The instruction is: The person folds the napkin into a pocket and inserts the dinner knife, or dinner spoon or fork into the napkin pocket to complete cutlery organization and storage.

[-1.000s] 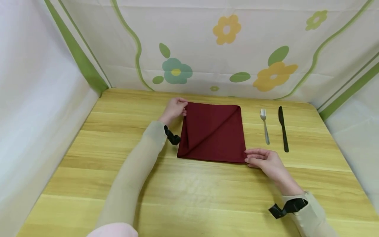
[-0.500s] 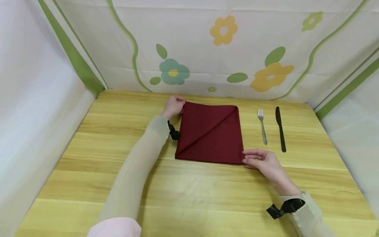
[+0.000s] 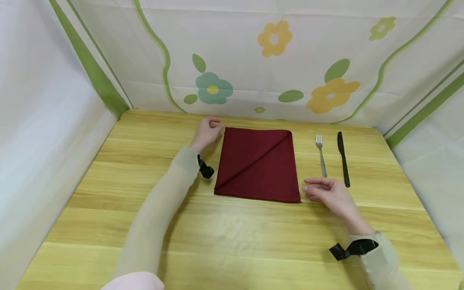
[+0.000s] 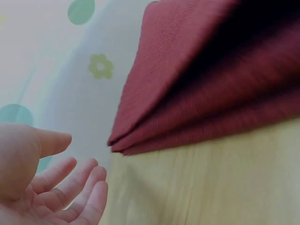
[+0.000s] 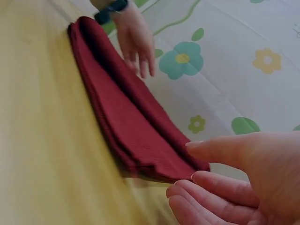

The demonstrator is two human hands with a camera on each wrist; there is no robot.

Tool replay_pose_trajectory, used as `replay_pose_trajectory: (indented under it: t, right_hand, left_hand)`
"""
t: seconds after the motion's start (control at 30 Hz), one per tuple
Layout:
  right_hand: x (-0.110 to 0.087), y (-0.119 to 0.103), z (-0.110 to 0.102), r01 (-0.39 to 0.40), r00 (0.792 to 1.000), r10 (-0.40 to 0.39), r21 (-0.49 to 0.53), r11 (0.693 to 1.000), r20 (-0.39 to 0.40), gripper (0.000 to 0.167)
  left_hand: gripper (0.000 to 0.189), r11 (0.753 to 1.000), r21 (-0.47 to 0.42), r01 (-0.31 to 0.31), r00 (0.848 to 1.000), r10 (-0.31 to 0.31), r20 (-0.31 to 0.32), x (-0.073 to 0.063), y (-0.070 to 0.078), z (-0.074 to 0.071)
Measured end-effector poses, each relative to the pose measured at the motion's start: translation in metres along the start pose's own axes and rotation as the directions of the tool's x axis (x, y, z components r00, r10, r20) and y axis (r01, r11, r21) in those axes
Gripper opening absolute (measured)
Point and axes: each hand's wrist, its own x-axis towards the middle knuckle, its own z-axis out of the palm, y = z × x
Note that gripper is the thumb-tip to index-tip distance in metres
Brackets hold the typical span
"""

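Observation:
A dark red cloth napkin (image 3: 268,173) lies folded into a square on the table, with a diagonal fold from its near left corner to its far right corner. My left hand (image 3: 207,133) is just off the far left corner; in the left wrist view its thumb and fingers (image 4: 89,187) stand apart and hold nothing, with a gap to the napkin (image 4: 187,84). Beside the near right corner is my right hand (image 3: 331,196), fingers loosely bent. The right wrist view has its thumb and fingers (image 5: 225,197) spread, nothing between them, the napkin (image 5: 126,108) beyond.
A silver fork (image 3: 321,155) and a black knife (image 3: 343,159) lie side by side on the wooden table (image 3: 232,245), right of the napkin. Behind the table hangs a white curtain (image 3: 246,68) with printed flowers.
The left hand smoothed the napkin's far left corner, let go and drew back to the left. The right hand released the near right corner and moved slightly right.

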Motion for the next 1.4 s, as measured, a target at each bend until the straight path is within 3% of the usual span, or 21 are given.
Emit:
replay_pose_trajectory:
  t: [0.23,0.37,0.6,0.77,1.03,1.23,1.4]
  right_hand:
    - [0.028,-0.022,-0.024,0.099,0.993,-0.102,-0.065,0.993,-0.054,0.052]
    - [0.048,-0.036,-0.032,0.122,0.990,-0.125,-0.054,0.991,-0.061,0.054]
    - [0.083,-0.054,-0.035,0.109,0.992,-0.108,0.012,0.994,-0.067,0.057]
    - [0.110,-0.060,-0.039,0.074,0.996,-0.072,0.037,0.997,-0.046,0.058]
    - [0.154,-0.053,-0.038,0.026,1.000,-0.026,0.030,0.999,0.010,0.051]
    - [0.180,-0.048,-0.025,-0.005,1.000,0.006,-0.013,1.000,0.009,0.050]
    - [0.188,-0.049,-0.021,-0.013,1.000,0.013,-0.041,0.999,0.017,0.044]
  left_hand:
    - [0.039,0.996,-0.014,-0.093,0.995,0.094,0.035,-0.036,0.000,-0.028]
    - [0.037,0.988,-0.003,-0.153,0.984,0.153,0.086,-0.061,-0.001,-0.034]
    - [0.033,0.988,0.059,-0.146,0.969,0.131,0.208,-0.111,-0.008,-0.031]
    - [0.031,0.991,0.060,-0.117,0.961,0.098,0.257,-0.137,-0.019,-0.025]
    - [0.029,0.991,0.114,-0.069,0.958,0.034,0.286,-0.159,-0.026,-0.018]
    - [0.012,0.991,0.118,-0.070,0.961,0.035,0.274,-0.162,-0.028,-0.018]
    - [0.008,0.983,0.152,-0.106,0.959,0.060,0.276,-0.164,-0.028,-0.018]
